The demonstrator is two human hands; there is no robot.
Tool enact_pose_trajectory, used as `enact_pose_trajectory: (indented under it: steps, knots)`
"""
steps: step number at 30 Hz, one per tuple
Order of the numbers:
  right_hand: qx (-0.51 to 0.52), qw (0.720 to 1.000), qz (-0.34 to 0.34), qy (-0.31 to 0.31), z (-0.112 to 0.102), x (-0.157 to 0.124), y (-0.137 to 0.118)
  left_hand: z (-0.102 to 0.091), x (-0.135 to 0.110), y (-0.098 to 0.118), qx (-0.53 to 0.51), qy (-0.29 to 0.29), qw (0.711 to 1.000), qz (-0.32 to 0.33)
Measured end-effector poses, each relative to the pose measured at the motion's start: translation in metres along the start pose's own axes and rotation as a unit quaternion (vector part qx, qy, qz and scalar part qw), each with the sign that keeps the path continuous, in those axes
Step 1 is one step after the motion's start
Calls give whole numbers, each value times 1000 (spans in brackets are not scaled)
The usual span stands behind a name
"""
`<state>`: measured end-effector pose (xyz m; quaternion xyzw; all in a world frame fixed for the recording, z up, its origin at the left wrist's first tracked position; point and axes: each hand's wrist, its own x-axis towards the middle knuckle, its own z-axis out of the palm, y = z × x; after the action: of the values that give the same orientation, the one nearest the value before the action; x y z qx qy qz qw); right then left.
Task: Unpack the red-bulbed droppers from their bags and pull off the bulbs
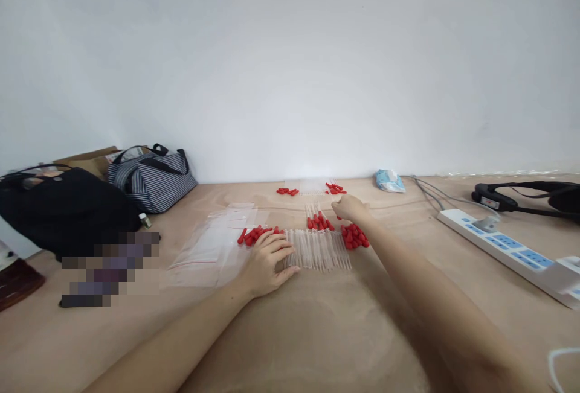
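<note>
A row of clear plastic droppers with red bulbs point(319, 248) lies on the tan table point(317, 332). My left hand point(267, 263) rests on the row's left end, fingers curled and pressed against the clear tubes. My right hand point(351, 207) reaches past the row, fingers pinched together near a smaller bunch of droppers point(317, 219); what it holds is too small to make out. Another small group of droppers point(312, 188) lies by the wall. Clear plastic bags point(212, 242) lie flat left of my left hand.
A black bag point(63, 212) and a striped bag point(151, 178) stand at the left by the wall. A white power strip point(512, 254), a black headset point(525, 197) and a small blue packet point(388, 180) lie at the right.
</note>
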<state>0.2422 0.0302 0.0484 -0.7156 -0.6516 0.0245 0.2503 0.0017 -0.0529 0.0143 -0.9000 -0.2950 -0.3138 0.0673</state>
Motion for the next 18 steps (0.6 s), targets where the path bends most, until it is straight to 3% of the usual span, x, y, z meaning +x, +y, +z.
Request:
enact_pose_trajectory:
  steps: [4, 7, 9, 13, 18]
  knots:
    - [32, 997, -64, 23, -15, -37, -5, -1, 1, 2, 22, 33, 999, -4]
    - [54, 957, -271, 87, -14, -76, 1, -1, 0, 4, 38, 68, 996, -41]
    - [37, 929, -347, 121, -8, -98, 8, -1, 0, 6, 38, 87, 994, -53]
    - [72, 907, -395, 127, 5, -123, 14, 0, 1, 14, 39, 61, 997, -11]
    - [147, 895, -404, 121, 11, -130, 5, 5, 3, 26, 38, 55, 995, 78]
